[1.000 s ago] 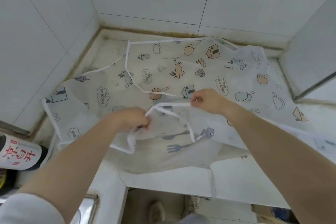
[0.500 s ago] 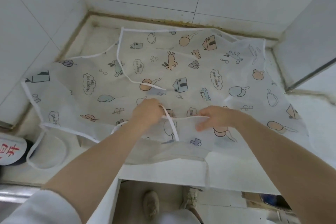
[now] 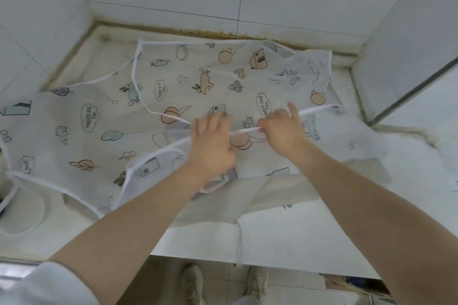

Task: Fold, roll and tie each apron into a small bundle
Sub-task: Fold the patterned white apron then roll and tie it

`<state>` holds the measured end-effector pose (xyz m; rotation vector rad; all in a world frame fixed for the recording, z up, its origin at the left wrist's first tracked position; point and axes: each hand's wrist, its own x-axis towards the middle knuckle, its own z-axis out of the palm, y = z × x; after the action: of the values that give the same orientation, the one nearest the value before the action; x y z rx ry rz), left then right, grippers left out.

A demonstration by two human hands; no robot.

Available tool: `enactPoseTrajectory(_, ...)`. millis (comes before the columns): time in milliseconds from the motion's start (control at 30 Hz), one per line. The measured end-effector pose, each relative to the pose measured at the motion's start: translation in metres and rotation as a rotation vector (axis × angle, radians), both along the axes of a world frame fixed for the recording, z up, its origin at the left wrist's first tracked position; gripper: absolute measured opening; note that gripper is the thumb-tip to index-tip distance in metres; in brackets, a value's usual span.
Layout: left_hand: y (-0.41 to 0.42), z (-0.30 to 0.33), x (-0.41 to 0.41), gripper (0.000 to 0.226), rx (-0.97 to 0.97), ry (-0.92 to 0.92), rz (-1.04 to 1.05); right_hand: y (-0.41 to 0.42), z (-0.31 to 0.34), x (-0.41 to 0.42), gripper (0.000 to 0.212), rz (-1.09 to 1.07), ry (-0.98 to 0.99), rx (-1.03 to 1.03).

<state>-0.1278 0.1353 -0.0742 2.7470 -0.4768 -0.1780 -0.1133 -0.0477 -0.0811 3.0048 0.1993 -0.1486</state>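
A translucent white apron (image 3: 104, 129) printed with rabbits, houses and leaves lies spread across a pale counter (image 3: 309, 238). Its near edge, trimmed in white binding (image 3: 244, 130), is folded up over the middle. My left hand (image 3: 210, 146) lies on that folded edge with the fingers stretched forward, and a strap loop hangs below its wrist. My right hand (image 3: 282, 129) pinches the white binding just to the right, index finger raised. The binding runs taut between both hands and on toward the right.
White tiled walls close in the counter at the back and left. A white panel with a dark edge (image 3: 409, 91) stands at the right. A strap end (image 3: 239, 242) dangles over the counter's front edge. My shoes (image 3: 195, 285) show on the floor below.
Both hands have moved away from me across the apron, carrying the near edge with its white binding up over the middle. The bottle at the left has left the view.
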Motion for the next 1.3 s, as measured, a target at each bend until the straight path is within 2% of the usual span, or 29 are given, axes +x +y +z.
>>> enactPoseTrajectory(67, -0.043, -0.008, -0.004, 0.066, -0.016, 0.029, -0.055, -0.004, 0.002, -0.003, 0.025, 0.018, -0.056, 0.137)
enactPoseTrajectory(167, -0.088, -0.029, 0.000, 0.060, -0.001, 0.203, 0.061, -0.027, 0.001, -0.012, 0.029, 0.039, -0.086, 0.278)
enactPoseTrajectory(233, -0.099, -0.044, 0.003, 0.040, 0.091, 0.243, 0.095, -0.055, -0.005, -0.023, 0.040, -0.010, -0.074, 0.271)
enactPoseTrajectory(267, -0.103, -0.050, 0.003, 0.029, 0.140, 0.241, 0.093, -0.075, -0.009, -0.030, 0.044, -0.071, -0.051, 0.247)
enactPoseTrajectory(333, -0.106, -0.062, 0.000, 0.025, 0.189, 0.240, 0.117, -0.118, -0.019, -0.044, 0.047, -0.233, -0.004, 0.189)
enactPoseTrajectory(433, -0.116, -0.067, -0.004, 0.023, 0.132, 0.204, 0.202, -0.181, -0.031, -0.066, 0.051, -0.528, 0.027, 0.171)
enactPoseTrajectory(500, -0.122, -0.065, -0.006, 0.026, 0.069, 0.152, 0.145, -0.204, -0.036, -0.076, 0.052, -0.672, 0.049, 0.253)
enactPoseTrajectory(567, -0.140, -0.059, -0.014, 0.031, 0.013, 0.169, -0.019, -0.219, -0.038, -0.084, 0.050, -0.750, 0.063, 0.388)
enactPoseTrajectory(667, -0.172, -0.056, -0.030, 0.042, 0.061, 0.269, -0.255, -0.228, -0.038, -0.087, 0.046, -0.741, 0.080, 0.467)
enactPoseTrajectory(733, -0.190, -0.059, -0.036, 0.052, 0.143, 0.314, -0.278, -0.232, -0.036, -0.086, 0.045, -0.677, 0.045, 0.524)
enactPoseTrajectory(833, -0.199, -0.061, -0.035, 0.034, 0.216, 0.297, -0.256, -0.235, -0.026, -0.083, 0.044, -0.557, -0.041, 0.769)
enactPoseTrajectory(900, -0.198, -0.058, -0.031, 0.021, 0.163, 0.297, -0.265, -0.239, -0.012, -0.080, 0.037, -0.555, -0.079, 0.974)
enactPoseTrajectory(967, -0.190, -0.053, -0.023, 0.014, -0.031, 0.318, -0.166, -0.249, -0.002, -0.076, 0.029, -0.630, -0.076, 1.217)
enactPoseTrajectory(1033, -0.181, -0.050, -0.012, 0.016, -0.162, 0.317, 0.021, -0.261, 0.002, -0.075, 0.032, -0.752, -0.009, 1.383)
enactPoseTrajectory(1100, -0.172, -0.051, -0.003, 0.019, -0.200, 0.291, 0.181, -0.271, 0.000, -0.080, 0.036, -0.772, 0.100, 1.463)
enactPoseTrajectory(1200, -0.171, -0.054, 0.005, 0.022, -0.183, 0.258, 0.279, -0.276, -0.017, -0.092, 0.037, -0.711, 0.258, 1.518)
enactPoseTrajectory(1300, -0.178, -0.054, 0.009, 0.021, -0.178, 0.194, 0.289, -0.276, -0.024, -0.095, 0.011, -0.639, 0.328, 1.495)
